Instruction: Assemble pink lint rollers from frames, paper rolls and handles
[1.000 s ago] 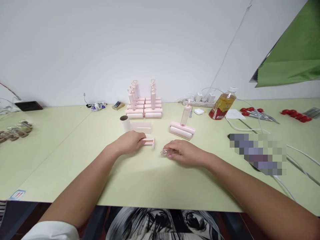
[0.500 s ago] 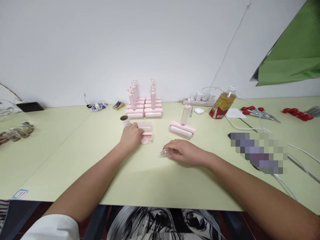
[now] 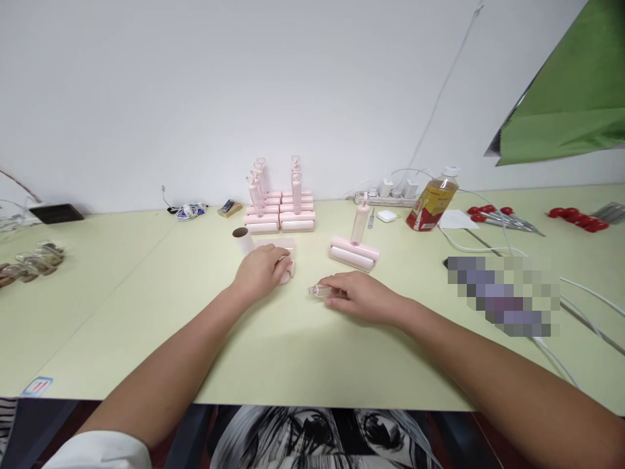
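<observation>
- Apparently handling pale-pink plastic pieces (image 3: 286, 277) under bent-fingered left hand (image 3: 260, 271), not showing whether gripping.
- Clasping clear plastic tube (image 3: 320, 291) in curled right hand (image 3: 360, 297).
- Probably calling for fingertip precision.

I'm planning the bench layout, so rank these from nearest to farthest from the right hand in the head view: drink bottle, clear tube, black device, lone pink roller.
1. Clear tube: in the right hand.
2. Lone pink roller: just beyond the hand.
3. Drink bottle: farther back, to the hand's right.
4. Black device: far left, near the wall.
</observation>
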Demonstrator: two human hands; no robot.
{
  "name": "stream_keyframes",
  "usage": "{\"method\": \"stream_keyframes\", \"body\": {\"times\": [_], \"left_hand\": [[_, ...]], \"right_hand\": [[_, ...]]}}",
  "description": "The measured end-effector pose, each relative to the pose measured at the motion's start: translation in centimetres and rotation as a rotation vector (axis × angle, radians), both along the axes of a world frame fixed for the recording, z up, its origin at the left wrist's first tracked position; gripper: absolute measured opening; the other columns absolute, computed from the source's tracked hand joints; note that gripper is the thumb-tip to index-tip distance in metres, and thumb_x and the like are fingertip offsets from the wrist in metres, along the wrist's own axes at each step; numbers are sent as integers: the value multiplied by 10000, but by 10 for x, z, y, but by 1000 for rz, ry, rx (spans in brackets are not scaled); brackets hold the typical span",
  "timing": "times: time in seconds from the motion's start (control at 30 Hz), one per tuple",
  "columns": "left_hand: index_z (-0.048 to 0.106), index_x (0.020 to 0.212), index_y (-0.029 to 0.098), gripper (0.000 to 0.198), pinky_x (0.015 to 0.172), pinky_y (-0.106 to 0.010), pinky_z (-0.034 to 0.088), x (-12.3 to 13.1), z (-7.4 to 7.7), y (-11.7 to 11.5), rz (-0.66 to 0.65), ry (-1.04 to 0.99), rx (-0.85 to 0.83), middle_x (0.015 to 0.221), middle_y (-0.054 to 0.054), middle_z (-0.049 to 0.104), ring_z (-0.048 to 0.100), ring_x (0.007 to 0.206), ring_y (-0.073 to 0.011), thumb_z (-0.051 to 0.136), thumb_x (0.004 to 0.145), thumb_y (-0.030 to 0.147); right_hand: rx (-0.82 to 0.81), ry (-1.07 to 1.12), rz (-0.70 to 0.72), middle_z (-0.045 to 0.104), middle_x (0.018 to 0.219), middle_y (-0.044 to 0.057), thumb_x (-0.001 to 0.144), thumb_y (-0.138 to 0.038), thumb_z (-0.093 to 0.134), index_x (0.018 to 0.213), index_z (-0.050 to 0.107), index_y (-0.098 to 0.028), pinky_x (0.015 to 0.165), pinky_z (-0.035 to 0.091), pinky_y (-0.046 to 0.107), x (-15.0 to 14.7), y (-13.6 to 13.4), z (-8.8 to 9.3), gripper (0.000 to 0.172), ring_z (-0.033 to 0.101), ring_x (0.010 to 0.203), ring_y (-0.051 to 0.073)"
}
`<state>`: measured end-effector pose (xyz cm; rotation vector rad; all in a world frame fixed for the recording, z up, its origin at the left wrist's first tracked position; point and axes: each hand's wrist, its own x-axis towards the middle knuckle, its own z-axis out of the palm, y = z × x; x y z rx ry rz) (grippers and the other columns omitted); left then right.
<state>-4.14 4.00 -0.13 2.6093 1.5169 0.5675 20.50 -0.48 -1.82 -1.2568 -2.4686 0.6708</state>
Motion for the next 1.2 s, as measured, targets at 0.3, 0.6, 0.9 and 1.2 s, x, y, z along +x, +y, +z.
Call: {"method": "stream_keyframes", "body": {"times": [0.3, 0.6, 0.9, 1.2], "left_hand": [[607, 1159, 197, 292, 788, -319, 445, 15, 1, -24, -537, -62, -58, 981, -87, 673, 609, 922, -214, 474, 947, 349], [632, 990, 178, 235, 820, -371, 420, 5, 10, -14, -361, 36, 35, 915, -68, 690, 609, 892, -234, 510, 913, 363], [557, 964, 178, 290, 583, -293, 376, 36, -1, -47, -315, 149, 4, 873, -70, 654, 609, 745, -216, 385, 952, 411], [592, 968, 203, 312, 543, -254, 318, 34, 1, -49, -337, -34, -107, 764, -22, 662, 599, 670, -176, 408, 953, 454]], "right_hand": [[-195, 274, 2, 608, 756, 4, 836, -375, 629, 1112, 639, -179, 596, 385, 243, -3, -5, 5, 338, 532, 661, 136], [-641, 598, -281, 462, 482, -62, 795, -633, 591, 608, 446, -195, 400, 342, 216, 0, 3, 0, 498, 411, 382, 70], [-605, 672, -162, 554, 553, -28, 809, -598, 584, 631, 529, -177, 456, 412, 234, -14, -8, 2, 461, 500, 440, 88], [-708, 735, -128, 525, 514, -41, 788, -581, 618, 645, 540, -175, 423, 399, 223, -13, -7, 4, 438, 469, 418, 82]]}}
